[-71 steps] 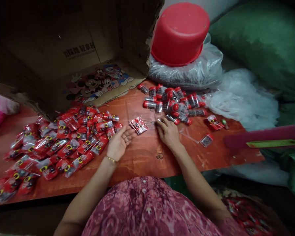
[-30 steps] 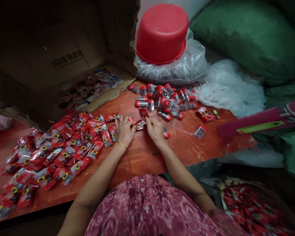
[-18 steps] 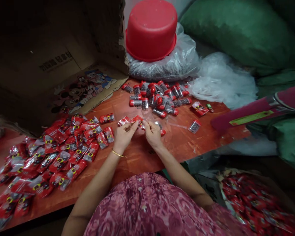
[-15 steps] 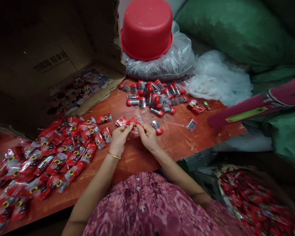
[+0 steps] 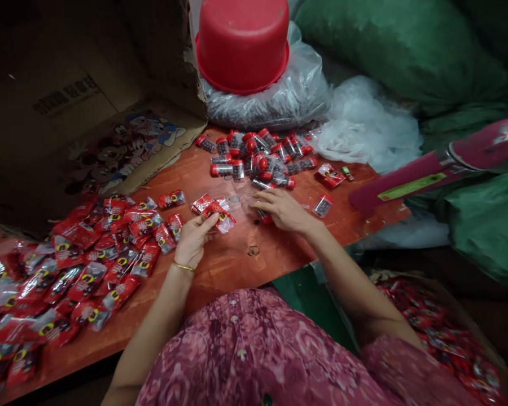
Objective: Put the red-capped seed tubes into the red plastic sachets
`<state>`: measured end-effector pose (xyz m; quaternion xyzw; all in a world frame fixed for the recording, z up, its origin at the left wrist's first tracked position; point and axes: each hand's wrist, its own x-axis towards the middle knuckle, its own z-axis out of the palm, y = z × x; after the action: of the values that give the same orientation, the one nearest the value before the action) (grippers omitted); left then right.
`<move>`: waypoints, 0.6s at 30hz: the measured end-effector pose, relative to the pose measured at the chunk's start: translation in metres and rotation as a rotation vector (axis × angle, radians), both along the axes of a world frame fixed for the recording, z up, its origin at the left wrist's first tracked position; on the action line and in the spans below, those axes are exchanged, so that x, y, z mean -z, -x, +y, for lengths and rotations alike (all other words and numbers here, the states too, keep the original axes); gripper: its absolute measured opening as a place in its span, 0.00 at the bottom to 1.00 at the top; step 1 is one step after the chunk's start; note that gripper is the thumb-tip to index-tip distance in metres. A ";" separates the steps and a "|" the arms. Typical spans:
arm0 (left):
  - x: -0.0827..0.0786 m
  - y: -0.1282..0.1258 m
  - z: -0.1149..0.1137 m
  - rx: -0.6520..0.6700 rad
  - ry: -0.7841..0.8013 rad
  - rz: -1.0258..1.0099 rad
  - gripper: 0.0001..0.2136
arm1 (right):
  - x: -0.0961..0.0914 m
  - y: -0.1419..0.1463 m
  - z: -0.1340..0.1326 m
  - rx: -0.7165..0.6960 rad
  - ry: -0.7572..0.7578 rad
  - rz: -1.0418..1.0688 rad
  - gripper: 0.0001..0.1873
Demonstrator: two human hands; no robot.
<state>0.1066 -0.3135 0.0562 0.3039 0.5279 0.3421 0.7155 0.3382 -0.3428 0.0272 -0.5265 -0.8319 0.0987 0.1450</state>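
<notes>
My left hand (image 5: 193, 239) pinches a small red plastic bag (image 5: 221, 217) with a clear end between thumb and fingers. Another red bag (image 5: 202, 203) lies just behind it on the table. My right hand (image 5: 283, 210) is over a small clear jar with a red cap (image 5: 264, 216), fingers apart and slightly curved; the hand partly hides the jar, and contact is unclear. Beyond it lies a heap of similar red-capped jars (image 5: 260, 155) with dark contents. To the left spreads a pile of red bags (image 5: 105, 254) with jars inside.
A cardboard box (image 5: 152, 135) stands open at the left. Behind the jars, a red basin (image 5: 243, 45) rests upside down on a clear plastic sack (image 5: 271, 107). A magenta pole (image 5: 423, 169) slants over the table's right side. A container of red packets (image 5: 444, 332) is at lower right.
My right hand has left the red bag and moved right to the single jar, its fingers spreading. My left hand keeps the bag. The view has shifted slightly.
</notes>
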 end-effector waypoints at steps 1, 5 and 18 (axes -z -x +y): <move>0.000 -0.001 -0.001 0.010 0.013 -0.009 0.16 | -0.001 -0.008 0.000 -0.039 0.028 -0.081 0.22; 0.003 -0.002 -0.006 0.031 0.066 -0.044 0.16 | -0.002 -0.018 -0.012 -0.069 0.022 -0.197 0.17; 0.002 -0.001 -0.010 -0.036 0.085 -0.076 0.16 | 0.021 0.002 -0.057 0.294 -0.011 0.149 0.17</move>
<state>0.1072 -0.3232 0.0543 0.2502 0.5198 0.3436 0.7410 0.3361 -0.3999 0.0060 -0.6330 -0.7334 0.1106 0.2218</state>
